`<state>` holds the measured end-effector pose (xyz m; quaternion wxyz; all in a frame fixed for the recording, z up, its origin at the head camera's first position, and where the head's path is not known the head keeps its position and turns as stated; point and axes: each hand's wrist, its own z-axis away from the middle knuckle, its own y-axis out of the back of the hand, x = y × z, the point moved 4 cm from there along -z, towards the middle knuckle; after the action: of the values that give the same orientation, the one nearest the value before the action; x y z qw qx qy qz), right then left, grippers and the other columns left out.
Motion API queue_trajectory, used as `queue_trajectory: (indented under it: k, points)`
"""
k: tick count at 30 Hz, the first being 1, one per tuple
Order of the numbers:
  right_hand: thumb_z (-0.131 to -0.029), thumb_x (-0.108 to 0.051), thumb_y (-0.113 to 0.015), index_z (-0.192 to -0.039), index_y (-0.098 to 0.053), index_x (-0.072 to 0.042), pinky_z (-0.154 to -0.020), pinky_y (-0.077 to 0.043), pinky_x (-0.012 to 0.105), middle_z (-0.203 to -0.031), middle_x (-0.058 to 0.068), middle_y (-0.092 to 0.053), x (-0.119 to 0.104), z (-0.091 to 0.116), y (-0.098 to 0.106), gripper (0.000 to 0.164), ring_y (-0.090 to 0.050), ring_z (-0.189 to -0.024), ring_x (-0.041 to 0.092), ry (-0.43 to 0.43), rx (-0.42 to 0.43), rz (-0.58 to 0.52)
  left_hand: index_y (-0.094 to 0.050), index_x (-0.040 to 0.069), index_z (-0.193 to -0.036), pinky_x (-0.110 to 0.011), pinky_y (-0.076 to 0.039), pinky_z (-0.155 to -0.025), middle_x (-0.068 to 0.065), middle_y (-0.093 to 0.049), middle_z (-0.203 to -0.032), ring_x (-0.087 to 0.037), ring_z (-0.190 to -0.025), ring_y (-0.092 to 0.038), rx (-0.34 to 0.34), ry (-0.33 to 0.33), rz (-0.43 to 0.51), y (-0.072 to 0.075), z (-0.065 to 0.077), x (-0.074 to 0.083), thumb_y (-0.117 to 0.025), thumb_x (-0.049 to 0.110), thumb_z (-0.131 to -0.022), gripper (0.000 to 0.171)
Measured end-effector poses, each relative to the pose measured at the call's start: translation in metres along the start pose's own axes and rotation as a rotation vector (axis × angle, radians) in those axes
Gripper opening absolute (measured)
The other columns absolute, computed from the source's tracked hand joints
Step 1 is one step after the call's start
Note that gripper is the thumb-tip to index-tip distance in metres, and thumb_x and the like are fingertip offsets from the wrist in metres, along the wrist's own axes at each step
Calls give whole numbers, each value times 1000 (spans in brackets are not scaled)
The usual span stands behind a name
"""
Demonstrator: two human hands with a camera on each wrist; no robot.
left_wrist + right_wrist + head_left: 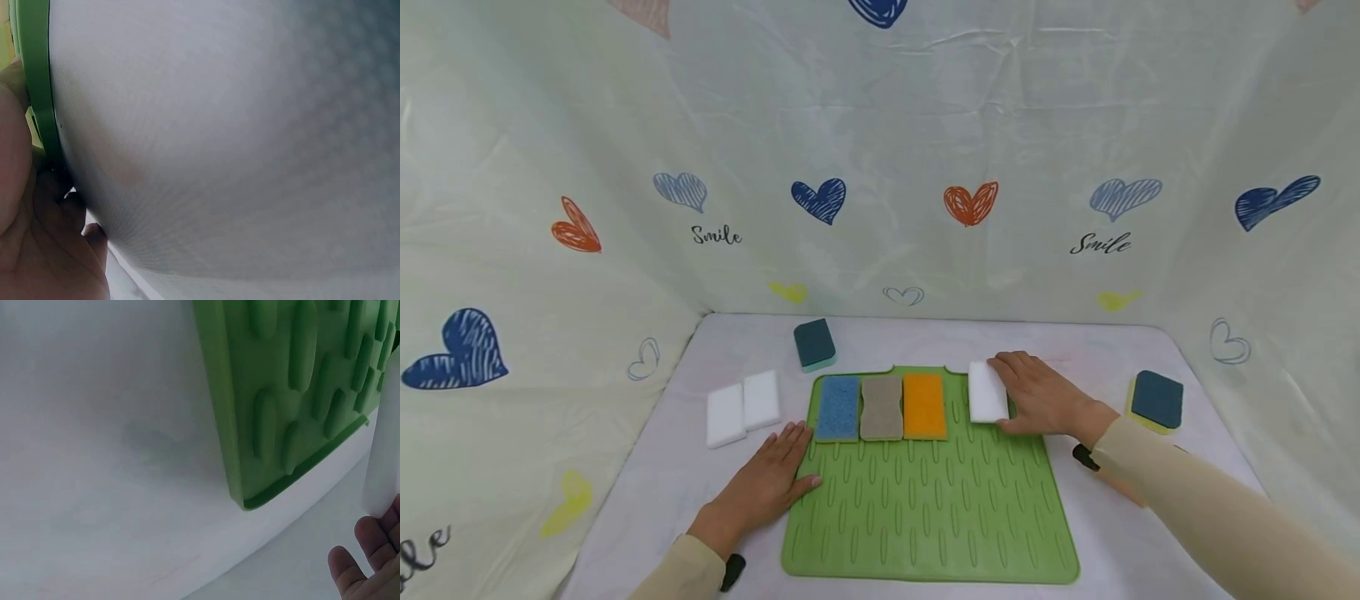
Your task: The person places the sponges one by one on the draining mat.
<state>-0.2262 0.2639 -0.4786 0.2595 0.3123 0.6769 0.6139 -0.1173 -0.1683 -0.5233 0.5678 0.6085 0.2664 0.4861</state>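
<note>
My right hand [1048, 396] grips a white sponge block [987, 393] between fingers at its far end and thumb at its near end, over the upper right of a green ridged drying mat [925, 517]. In the right wrist view the white block [382, 450] stands on edge by the fingertips, with the mat's corner alongside. The left hand [763, 483] rests with straight fingers on the mat's left edge. Along the mat's top lie a blue sponge [838, 408], a wavy-sided grey-beige sponge [882, 408] and an orange sponge [925, 406], side by side.
Two white sponge blocks [726, 415] lie left of the mat, edges touching. Behind the mat is a dark green sponge [815, 343] with a lighter base. A dark-topped yellow sponge [1157, 400] sits at the right. White patterned sheeting [895, 250] hangs behind the table.
</note>
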Motion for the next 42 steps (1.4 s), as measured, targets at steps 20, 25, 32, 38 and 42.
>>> queue_trajectory:
  k: [20,25,32,38,42]
  points:
    - [-85,-48,-74,-148,-48,3,-112,-48,53,-146,19,-54,-27,-13,-14,86,-54,-132,35,33,-50,-96,-33,-7,-162,-57,-28,-129,-26,-32,-169,-42,-159,-28,4,2,-5,1,1,2,-59,46,-108,79]
    - [-86,-49,-73,-150,-46,4,-114,-47,53,-148,20,-53,-29,-15,-19,88,-53,-134,36,29,-66,-104,-33,-7,-162,-57,-28,-129,-26,-32,-169,-42,-159,-29,2,1,-7,1,1,2,-59,45,-108,79]
    - [-86,-50,-71,-151,-46,5,-116,-45,53,-149,21,-53,-30,-16,-20,89,-52,-136,37,28,-84,-96,-33,-6,-162,-57,-28,-129,-25,-32,-169,-41,-159,-28,-3,7,-9,0,0,1,-59,47,-107,80]
    - [-87,-51,-71,-152,-46,5,-116,-46,52,-149,19,-53,-30,-16,-19,89,-52,-136,35,15,-102,-92,-33,-5,-162,-57,-27,-130,-25,-31,-170,-41,-159,-28,-4,9,-10,0,0,0,-58,47,-108,80]
    - [-87,-52,-70,-152,-45,4,-116,-46,52,-150,19,-52,-30,-15,-20,90,-51,-137,36,9,-113,-91,-33,-5,-162,-57,-28,-130,-25,-31,-170,-41,-159,-28,-4,9,-9,0,0,1,-59,47,-107,80]
